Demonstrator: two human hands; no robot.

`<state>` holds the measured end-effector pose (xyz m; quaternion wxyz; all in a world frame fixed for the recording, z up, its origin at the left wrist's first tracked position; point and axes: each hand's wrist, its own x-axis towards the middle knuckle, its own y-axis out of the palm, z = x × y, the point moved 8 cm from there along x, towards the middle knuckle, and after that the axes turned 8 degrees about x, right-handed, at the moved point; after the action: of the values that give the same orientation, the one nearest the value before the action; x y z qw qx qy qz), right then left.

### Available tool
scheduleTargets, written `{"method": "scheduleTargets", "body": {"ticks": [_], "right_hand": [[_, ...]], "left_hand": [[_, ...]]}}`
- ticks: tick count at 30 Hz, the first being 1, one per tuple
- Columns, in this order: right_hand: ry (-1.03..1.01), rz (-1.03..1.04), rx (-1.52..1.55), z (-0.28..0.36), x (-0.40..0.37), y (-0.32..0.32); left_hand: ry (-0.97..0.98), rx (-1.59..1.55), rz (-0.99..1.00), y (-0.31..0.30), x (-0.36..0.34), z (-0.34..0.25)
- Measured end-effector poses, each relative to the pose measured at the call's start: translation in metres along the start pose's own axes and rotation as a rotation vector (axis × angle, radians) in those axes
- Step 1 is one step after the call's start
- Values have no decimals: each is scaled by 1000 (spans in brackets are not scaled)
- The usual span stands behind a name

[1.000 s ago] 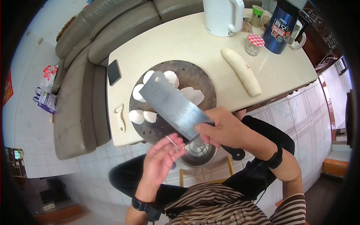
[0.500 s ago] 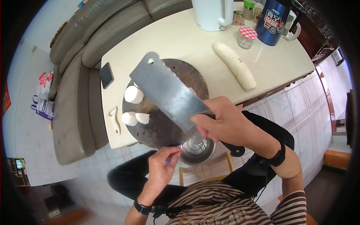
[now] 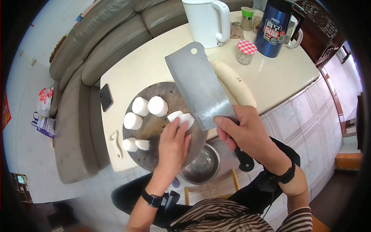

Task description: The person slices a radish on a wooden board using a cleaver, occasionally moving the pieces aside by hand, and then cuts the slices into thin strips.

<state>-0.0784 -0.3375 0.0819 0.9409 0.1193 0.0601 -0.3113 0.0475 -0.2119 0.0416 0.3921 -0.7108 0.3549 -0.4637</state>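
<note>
My right hand (image 3: 247, 133) grips the dark handle of a wide cleaver (image 3: 203, 87), whose blade is raised over the right side of the round dark chopping board (image 3: 154, 156). The blade hides part of a long white radish (image 3: 235, 83) on the table. My left hand (image 3: 172, 145) reaches over the board with fingers stretched out. Its fingertips touch two cut white radish pieces (image 3: 186, 120), and I see no firm grip. Thick radish chunks (image 3: 157, 106) stand at the board's far left, and two smaller pieces (image 3: 142, 144) lie nearer me.
A metal bowl (image 3: 201, 166) sits below the board's near edge. On the cream table (image 3: 135, 69) are a peeler (image 3: 116, 145), a phone (image 3: 106, 98), a white kettle (image 3: 206, 25), a checked-lid jar (image 3: 245, 52) and a blue flask (image 3: 272, 31). A grey sofa (image 3: 112, 54) stands beyond.
My left hand has moved from the board's near edge up onto the radish pieces. The cleaver has swung right and more upright, uncovering more chunks. The view has shifted slightly.
</note>
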Motion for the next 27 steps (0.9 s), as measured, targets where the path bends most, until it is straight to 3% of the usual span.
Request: {"method": "scheduleTargets", "body": {"ticks": [4,11,13,15,18,20,24,27], "right_hand": [[7,-20,-9,6,-2,-2],[49,8,-4,2,-3,2],[52,12,-17,3,-3,3],[58,22,-30,0,-3,6],[7,122,-153,-12,-1,18],[-308,194,-642,-10,-9,41],[-410,336,-804,-29,-29,83],[-337,454,-991,-40,-37,98]], "left_hand": [[78,149,7,12,12,1],[111,90,131,-2,6,4],[188,164,-12,-24,-7,1],[170,176,11,-39,-27,4],[231,133,132,-43,-67,8],[218,116,217,-40,-91,17],[175,126,239,-42,-107,23],[148,168,243,-44,-112,14]]}}
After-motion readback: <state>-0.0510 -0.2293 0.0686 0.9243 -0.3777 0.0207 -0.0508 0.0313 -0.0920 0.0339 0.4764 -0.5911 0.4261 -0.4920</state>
